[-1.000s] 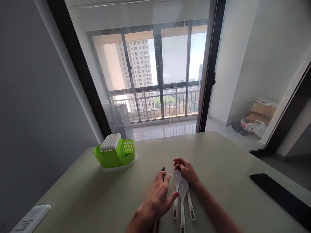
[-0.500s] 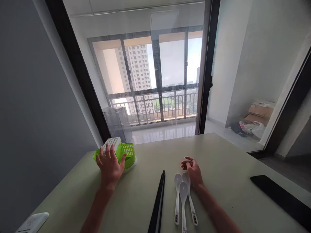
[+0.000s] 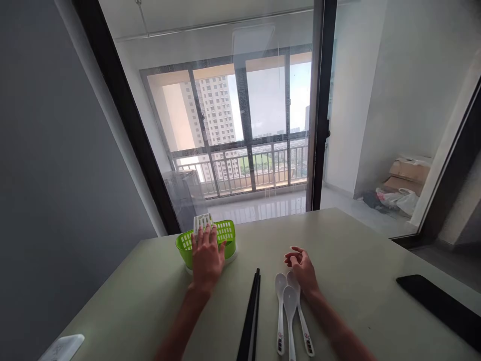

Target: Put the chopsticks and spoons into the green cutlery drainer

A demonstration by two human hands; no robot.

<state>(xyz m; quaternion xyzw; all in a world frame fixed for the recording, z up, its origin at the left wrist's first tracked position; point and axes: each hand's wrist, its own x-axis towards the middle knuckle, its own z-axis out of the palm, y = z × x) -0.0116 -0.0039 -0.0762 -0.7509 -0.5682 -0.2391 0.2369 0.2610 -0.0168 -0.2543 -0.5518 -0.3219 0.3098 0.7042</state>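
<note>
A green utensil holder (image 3: 229,244) with slotted walls and a white slotted middle part (image 3: 203,220) stands on the table. My left hand (image 3: 208,253) grips it from the front, fingers over the white part and thumb along the right side. Past the tops of the white spoons rests my right hand (image 3: 301,268), loosely curled and open, with nothing visible in it. Three white spoons (image 3: 289,301) lie together, bowls pointing away, handles marked near the ends. Just left of them, several black chopsticks (image 3: 251,313) form a narrow bundle.
The pale table (image 3: 338,255) reaches to a dark-framed glass door (image 3: 317,115). A long black flat object (image 3: 438,308) lies at the right, and a white object (image 3: 62,347) at the near left. Beyond the glass, a cardboard box and bags (image 3: 406,185) sit on the floor.
My left hand and the green utensil holder have moved to the right, and the holder has turned slightly. The view has shifted a little; the spoons, chopsticks and right hand look unmoved on the table.
</note>
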